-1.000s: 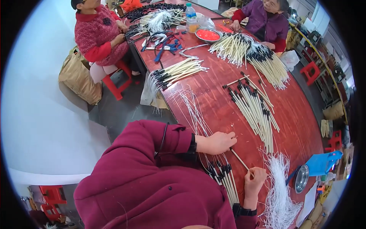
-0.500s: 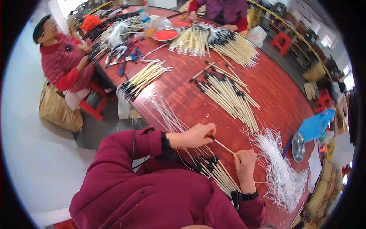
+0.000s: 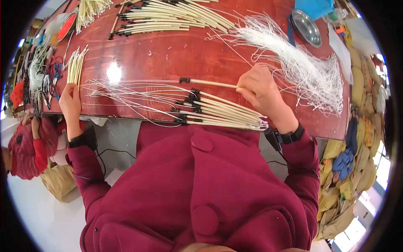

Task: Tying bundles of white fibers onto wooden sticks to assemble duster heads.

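My right hand point(image 3: 260, 88) pinches the plain end of a thin pale stick point(image 3: 214, 84) with a black tip, held level above the table. A white cord point(image 3: 138, 80) stretches from that tip leftward to my left hand point(image 3: 70, 103), whose fingers are closed at its end; the fingertips partly hide the grip. Just beyond my left hand lies a small bundle of pale sticks point(image 3: 75, 67). At the near table edge, several black-tipped sticks point(image 3: 228, 111) lie side by side, with loose white cords trailing left from their tips.
A pile of black-tipped sticks point(image 3: 163, 17) lies on the red table point(image 3: 168, 54). A heap of white cords point(image 3: 298, 54) spreads to the right, near a metal bowl point(image 3: 306, 27) and a blue container point(image 3: 315, 7). At the left sits a person in red point(image 3: 31, 145). Sacks point(image 3: 342, 197) stand at right.
My left hand has moved from the stick's black tip far out to the left. My right hand still grips the stick. My head view has turned and tilted down.
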Demonstrator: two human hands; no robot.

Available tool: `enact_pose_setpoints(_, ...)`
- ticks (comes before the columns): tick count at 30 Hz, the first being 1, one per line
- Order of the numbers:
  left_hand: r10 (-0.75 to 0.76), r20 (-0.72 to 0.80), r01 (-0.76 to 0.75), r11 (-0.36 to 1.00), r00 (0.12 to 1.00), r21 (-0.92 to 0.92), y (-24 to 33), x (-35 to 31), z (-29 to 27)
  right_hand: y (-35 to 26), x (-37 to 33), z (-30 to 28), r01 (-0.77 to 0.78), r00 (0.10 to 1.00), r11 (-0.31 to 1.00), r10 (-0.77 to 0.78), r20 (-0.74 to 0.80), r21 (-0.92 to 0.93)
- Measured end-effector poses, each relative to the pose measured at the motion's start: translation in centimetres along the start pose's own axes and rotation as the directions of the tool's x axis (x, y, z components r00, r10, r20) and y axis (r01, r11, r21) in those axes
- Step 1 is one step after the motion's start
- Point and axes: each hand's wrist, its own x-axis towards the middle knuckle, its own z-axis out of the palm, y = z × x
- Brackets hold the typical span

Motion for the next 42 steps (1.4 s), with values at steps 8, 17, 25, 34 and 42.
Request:
enact_pose_setpoints(8, 0.052, 0.291, -0.099, 0.984, 0.955, 0.147, 0.6, -1.2, -0.3, -2.2, -3.4, -2.6, -0.03, 0.992, 0.992, 0.014, 0.126, 0.126)
enact_pose_setpoints(17, 0.473, 0.28, -0.295, 0.816, 0.835, -0.498, 24.5, -2.1, 0.1, 0.1, -5.4, -5.1, -0.217, 0.959, 0.968, 0.188, -0.211, -0.126)
enact_pose_setpoints(25, 0.998, -0.023, -0.761, 0.025, 0.053, -0.648, 44.2, -5.0, 8.0, 0.1, -6.4, -6.0, -0.4, 0.866, 0.907, 0.325, -0.38, -0.135)
enact_pose_setpoints(34, 0.987, 0.052, -0.741, -0.081, -0.154, -0.666, 50.2, -7.0, 13.5, 1.0, -8.8, -5.2, -0.487, 0.785, 0.872, 0.417, -0.458, -0.041)
enact_pose_setpoints(42, 0.95, 0.303, -0.731, 0.262, 0.08, -0.63, 42.7, -2.6, 11.3, 1.6, -8.8, -4.1, -0.469, 0.816, 0.877, 0.385, -0.431, -0.104)
